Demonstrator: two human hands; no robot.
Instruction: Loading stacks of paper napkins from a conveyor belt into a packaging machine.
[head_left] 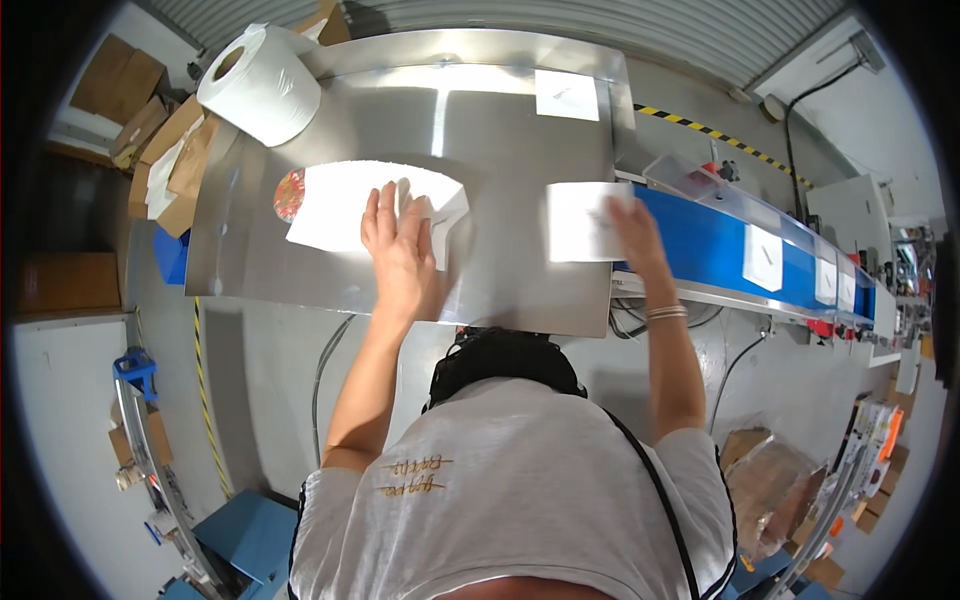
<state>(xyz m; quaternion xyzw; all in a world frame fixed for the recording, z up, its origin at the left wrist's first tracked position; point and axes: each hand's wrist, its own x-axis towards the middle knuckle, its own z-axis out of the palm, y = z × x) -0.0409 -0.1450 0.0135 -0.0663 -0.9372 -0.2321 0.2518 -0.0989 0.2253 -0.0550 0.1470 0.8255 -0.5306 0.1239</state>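
My left hand (398, 230) lies with fingers stretched out on a white sheet (335, 205) on the metal table. The sheet's right end is folded and raised beside my fingers. From under its left end shows part of a round, red, multicoloured patterned thing (289, 195); the rest is hidden. At the table's right edge, my right hand (638, 238) touches the right side of a flat white square packet (578, 222). Motion smears that hand's fingers, so their grip is unclear. The packet spans the place where table and blue conveyor belt (690, 238) meet.
A large white paper roll (275, 95) stands at the table's (500, 290) far left corner. Another white square packet (567, 95) lies far right. Several similar packets (763, 258) sit along the belt, beside a clear plastic guard (720, 190). Cardboard boxes (178, 150) crowd the left side.
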